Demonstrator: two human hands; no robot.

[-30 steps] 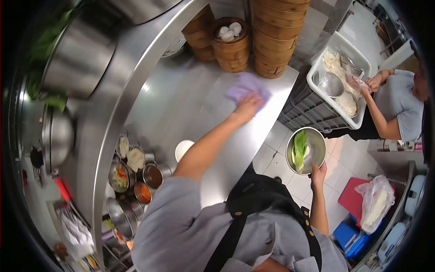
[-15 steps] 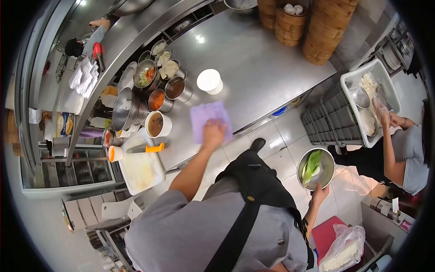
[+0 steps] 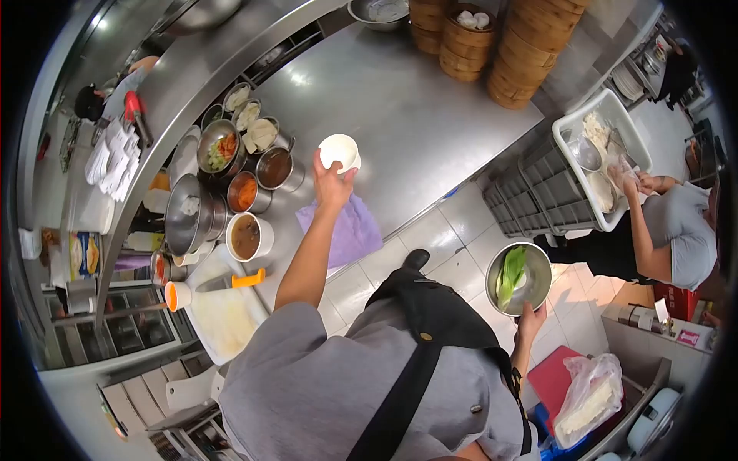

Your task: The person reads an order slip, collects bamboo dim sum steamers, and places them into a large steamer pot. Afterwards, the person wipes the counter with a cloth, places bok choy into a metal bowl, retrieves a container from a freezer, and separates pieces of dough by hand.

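Note:
My left hand (image 3: 332, 187) grips the near side of a white cup (image 3: 340, 151) on the steel counter, its fingers spread around the rim. Just below that hand a purple cloth (image 3: 355, 230) lies crumpled at the counter's front edge, partly behind my forearm. Off to the right, my right hand (image 3: 530, 316) holds a metal bowl (image 3: 540, 288) by its lower rim, above the tiled floor. Inside the bowl are green leaves (image 3: 510, 276) and something pale beside them.
Metal pots of ingredients (image 3: 274, 167), a container of brown soup (image 3: 247, 237) and an orange-handled knife (image 3: 247, 279) are at the left. Bamboo steamers (image 3: 530, 58) stand at the back. On the right, another person (image 3: 676, 230) reaches into a white tub (image 3: 639, 142).
My left hand has let go of the purple cloth, moved up and left, and taken hold of the white cup. The cloth now lies on the counter. My right hand still holds the bowl.

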